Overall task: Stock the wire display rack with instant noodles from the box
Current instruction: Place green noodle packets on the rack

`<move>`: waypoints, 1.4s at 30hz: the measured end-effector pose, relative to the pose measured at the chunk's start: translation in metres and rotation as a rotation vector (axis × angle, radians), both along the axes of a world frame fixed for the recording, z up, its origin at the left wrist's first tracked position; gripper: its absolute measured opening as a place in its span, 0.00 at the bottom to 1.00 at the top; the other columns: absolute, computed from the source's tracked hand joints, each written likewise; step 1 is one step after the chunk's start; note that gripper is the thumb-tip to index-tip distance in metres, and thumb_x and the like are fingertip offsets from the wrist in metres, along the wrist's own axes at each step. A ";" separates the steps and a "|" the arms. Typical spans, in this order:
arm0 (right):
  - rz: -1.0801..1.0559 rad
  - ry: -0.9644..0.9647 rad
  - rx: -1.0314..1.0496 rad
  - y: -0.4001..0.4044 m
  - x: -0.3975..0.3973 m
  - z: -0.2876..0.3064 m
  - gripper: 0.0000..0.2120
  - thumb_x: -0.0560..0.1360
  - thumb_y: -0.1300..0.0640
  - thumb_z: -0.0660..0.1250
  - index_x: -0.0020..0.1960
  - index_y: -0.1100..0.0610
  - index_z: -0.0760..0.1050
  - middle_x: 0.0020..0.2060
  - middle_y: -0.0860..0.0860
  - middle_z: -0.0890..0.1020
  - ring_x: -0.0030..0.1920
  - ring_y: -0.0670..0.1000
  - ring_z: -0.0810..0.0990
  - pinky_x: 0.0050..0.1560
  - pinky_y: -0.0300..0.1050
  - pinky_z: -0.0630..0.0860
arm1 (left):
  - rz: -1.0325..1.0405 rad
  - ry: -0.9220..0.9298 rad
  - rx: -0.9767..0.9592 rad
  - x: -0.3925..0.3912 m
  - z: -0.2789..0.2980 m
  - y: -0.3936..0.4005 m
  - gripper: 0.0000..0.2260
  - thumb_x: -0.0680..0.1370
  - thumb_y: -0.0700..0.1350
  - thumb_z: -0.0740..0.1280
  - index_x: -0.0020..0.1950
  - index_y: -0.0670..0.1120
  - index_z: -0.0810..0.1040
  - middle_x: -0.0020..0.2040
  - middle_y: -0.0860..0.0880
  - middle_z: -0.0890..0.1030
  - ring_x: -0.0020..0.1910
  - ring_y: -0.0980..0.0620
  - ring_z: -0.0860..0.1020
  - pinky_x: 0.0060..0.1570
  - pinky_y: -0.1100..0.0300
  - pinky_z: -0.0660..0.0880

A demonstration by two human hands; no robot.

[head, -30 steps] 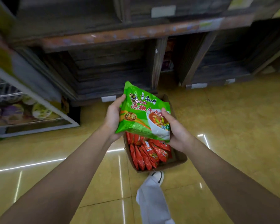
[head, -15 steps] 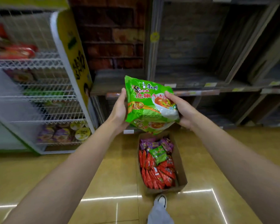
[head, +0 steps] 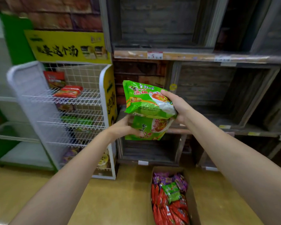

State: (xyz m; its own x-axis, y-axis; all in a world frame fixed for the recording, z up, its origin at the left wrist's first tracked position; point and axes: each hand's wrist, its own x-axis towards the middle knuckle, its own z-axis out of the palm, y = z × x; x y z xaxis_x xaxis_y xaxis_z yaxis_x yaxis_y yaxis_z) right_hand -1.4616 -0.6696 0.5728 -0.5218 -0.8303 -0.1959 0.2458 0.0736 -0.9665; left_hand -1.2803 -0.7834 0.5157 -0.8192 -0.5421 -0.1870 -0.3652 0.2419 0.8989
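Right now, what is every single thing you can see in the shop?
green noodle packs: two, green, held in the air right of the rack, one above the other
wire display rack: one, white, left, several wire shelves
red noodle packs: at least two, red, rack's top shelf
yellow sign: one, yellow, above the rack
cardboard box: one, brown, on the floor at bottom right, red, purple and green packs inside
wooden shelves: dark brown, behind, price tags on edge
floor: tan tiles
left hand: holds the lower green pack
right hand: grips the upper green pack
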 end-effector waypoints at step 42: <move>0.316 0.282 -0.138 0.004 -0.106 -0.020 0.12 0.77 0.49 0.63 0.55 0.54 0.75 0.45 0.51 0.85 0.41 0.49 0.84 0.41 0.42 0.80 | 0.746 0.423 0.439 -0.074 0.019 0.035 0.25 0.78 0.62 0.58 0.69 0.47 0.69 0.63 0.42 0.78 0.57 0.42 0.79 0.49 0.44 0.79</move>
